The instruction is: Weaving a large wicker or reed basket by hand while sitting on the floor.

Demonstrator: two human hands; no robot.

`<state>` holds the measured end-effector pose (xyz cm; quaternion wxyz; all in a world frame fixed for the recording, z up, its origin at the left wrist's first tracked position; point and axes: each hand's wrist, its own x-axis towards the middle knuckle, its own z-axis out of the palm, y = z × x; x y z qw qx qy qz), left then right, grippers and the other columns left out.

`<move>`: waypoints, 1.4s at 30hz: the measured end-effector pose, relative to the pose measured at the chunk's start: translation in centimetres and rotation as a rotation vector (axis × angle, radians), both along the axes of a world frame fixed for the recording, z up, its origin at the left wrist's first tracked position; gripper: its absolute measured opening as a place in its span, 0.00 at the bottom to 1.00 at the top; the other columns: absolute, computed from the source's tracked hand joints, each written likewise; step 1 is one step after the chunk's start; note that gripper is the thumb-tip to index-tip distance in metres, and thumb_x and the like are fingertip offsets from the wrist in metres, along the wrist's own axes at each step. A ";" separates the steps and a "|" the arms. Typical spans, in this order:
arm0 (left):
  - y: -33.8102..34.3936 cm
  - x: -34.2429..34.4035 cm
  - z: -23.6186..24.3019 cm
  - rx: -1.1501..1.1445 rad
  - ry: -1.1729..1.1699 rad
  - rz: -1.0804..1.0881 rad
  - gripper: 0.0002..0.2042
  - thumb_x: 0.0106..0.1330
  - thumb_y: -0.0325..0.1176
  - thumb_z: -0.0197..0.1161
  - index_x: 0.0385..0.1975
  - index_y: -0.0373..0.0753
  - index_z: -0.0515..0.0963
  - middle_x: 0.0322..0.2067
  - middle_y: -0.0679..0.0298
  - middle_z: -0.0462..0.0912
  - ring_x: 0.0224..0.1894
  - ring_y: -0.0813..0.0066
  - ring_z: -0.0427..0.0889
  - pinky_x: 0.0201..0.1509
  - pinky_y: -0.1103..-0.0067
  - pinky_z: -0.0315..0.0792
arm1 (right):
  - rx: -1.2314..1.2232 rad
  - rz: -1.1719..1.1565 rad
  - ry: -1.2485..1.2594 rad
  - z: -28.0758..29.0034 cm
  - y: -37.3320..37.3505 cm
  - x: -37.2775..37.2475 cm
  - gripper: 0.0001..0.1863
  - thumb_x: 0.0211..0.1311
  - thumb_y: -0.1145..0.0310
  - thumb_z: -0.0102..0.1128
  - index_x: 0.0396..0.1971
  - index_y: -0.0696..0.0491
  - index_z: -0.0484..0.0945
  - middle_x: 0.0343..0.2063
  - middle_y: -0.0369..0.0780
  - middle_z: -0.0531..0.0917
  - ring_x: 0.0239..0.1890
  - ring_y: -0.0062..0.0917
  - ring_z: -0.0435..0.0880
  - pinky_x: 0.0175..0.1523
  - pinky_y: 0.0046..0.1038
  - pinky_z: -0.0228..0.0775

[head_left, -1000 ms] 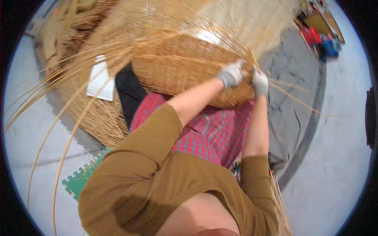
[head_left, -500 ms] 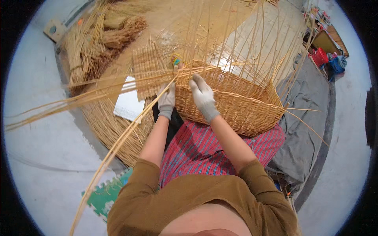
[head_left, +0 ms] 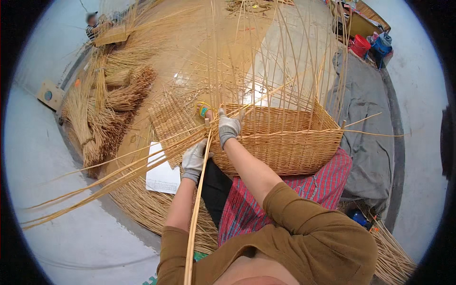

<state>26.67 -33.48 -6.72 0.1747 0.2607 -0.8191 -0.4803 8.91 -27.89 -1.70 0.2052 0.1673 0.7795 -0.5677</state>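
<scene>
A rectangular wicker basket (head_left: 289, 154) rests across my lap, with tall upright stakes rising from its rim. At its left end, my right hand (head_left: 230, 127), in a pale work glove, closes on thin wicker rods by the far left corner. My left hand (head_left: 194, 160), gloved too, is lower, just outside the left end; its fingers are curled at a bundle of wicker rods (head_left: 198, 209) that runs down toward me. Other long rods (head_left: 118, 178) fan out to the left from the same corner. The gloves partly hide where the rods pass through the fingers.
A flat woven panel (head_left: 172, 121) and a white paper (head_left: 161, 173) lie left of the basket. Bundled stalks (head_left: 107, 114) are heaped behind them. A grey cloth (head_left: 365, 123) and a red bucket (head_left: 361, 46) are on the right. Another person (head_left: 92, 26) is at the far left.
My right hand has moved from the front rim toward the basket's far left corner. My left hand has come nearer to me. The view has shifted, bringing another person into sight.
</scene>
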 end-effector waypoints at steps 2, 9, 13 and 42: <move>-0.1 -2.3 0.1 -0.501 -0.219 -0.212 0.27 0.58 0.42 0.69 0.58 0.42 0.74 0.46 0.50 0.83 0.46 0.52 0.83 0.51 0.66 0.77 | -0.101 0.031 0.560 -2.2 0.9 -2.3 0.57 0.54 0.55 0.70 0.75 0.49 0.40 0.71 0.53 0.57 0.72 0.48 0.57 0.75 0.39 0.50; 0.7 -3.0 3.4 -0.487 -0.288 -0.123 0.29 0.49 0.37 0.72 0.55 0.47 0.74 0.47 0.52 0.83 0.50 0.49 0.81 0.52 0.63 0.75 | 0.167 0.576 0.833 7.4 0.1 -5.1 0.34 0.66 0.58 0.58 0.68 0.52 0.57 0.39 0.41 0.84 0.31 0.36 0.85 0.34 0.35 0.74; 1.3 -4.1 4.1 -0.477 -0.397 -0.117 0.26 0.47 0.38 0.74 0.50 0.47 0.78 0.40 0.55 0.85 0.45 0.52 0.83 0.49 0.64 0.75 | -0.659 0.753 0.156 6.6 0.7 -8.3 0.22 0.73 0.53 0.52 0.55 0.55 0.71 0.34 0.41 0.84 0.27 0.32 0.84 0.33 0.32 0.74; 6.3 -8.6 -0.5 -0.223 -0.247 -0.040 0.36 0.53 0.34 0.73 0.64 0.39 0.65 0.59 0.50 0.75 0.62 0.54 0.73 0.65 0.70 0.68 | -0.503 0.219 0.175 -5.3 25.3 -8.6 0.09 0.63 0.70 0.67 0.42 0.55 0.83 0.35 0.37 0.86 0.32 0.20 0.84 0.36 0.21 0.77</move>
